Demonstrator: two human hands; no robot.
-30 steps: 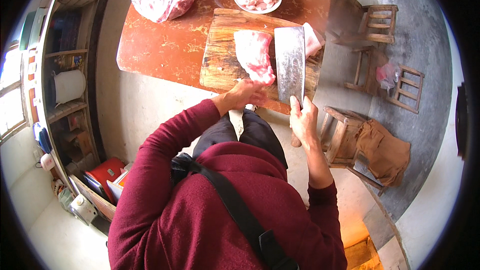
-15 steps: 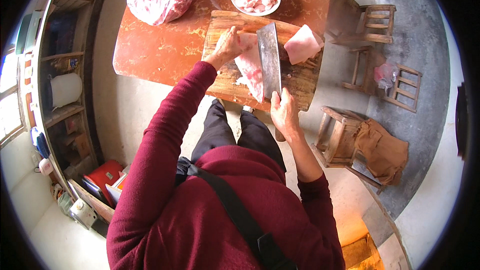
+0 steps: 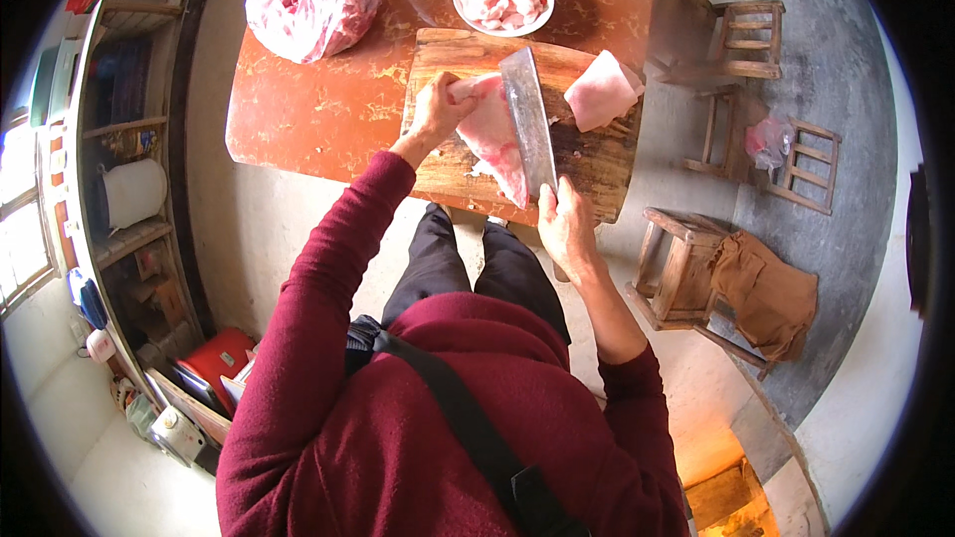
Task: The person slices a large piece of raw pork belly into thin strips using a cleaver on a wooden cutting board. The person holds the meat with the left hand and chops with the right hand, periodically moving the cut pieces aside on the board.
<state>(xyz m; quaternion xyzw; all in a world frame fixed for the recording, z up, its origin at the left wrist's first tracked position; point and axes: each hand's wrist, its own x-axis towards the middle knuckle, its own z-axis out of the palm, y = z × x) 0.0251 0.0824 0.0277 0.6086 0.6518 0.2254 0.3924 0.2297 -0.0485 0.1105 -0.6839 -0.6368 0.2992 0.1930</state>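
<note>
My right hand (image 3: pixel 567 229) is wrapped round the near end of a broad cleaver (image 3: pixel 530 119), its long blade pointing away from me. The blade lies along the right side of a long pink and white piece of raw meat (image 3: pixel 492 134) on the wooden cutting board (image 3: pixel 582 179). My left hand (image 3: pixel 438 111) grips the far left end of that meat, fingers closed on it. To the right of the blade rests a second, pale, skin-covered piece of meat (image 3: pixel 604 91), touched by neither hand. The cleaver's handle is hidden in my right hand.
The board sits at the near edge of a reddish table (image 3: pixel 298 119). Beyond it stand a white bowl (image 3: pixel 460 12) of cut meat and a clear plastic bag (image 3: pixel 323 0) of meat. Wooden stools (image 3: pixel 686 229) are on the right, a shelf unit (image 3: pixel 129 229) on the left.
My left hand has shifted slightly left and nearer, and the meat's far end now shows folded in its fingers. The cleaver's far end has tilted a little left.
</note>
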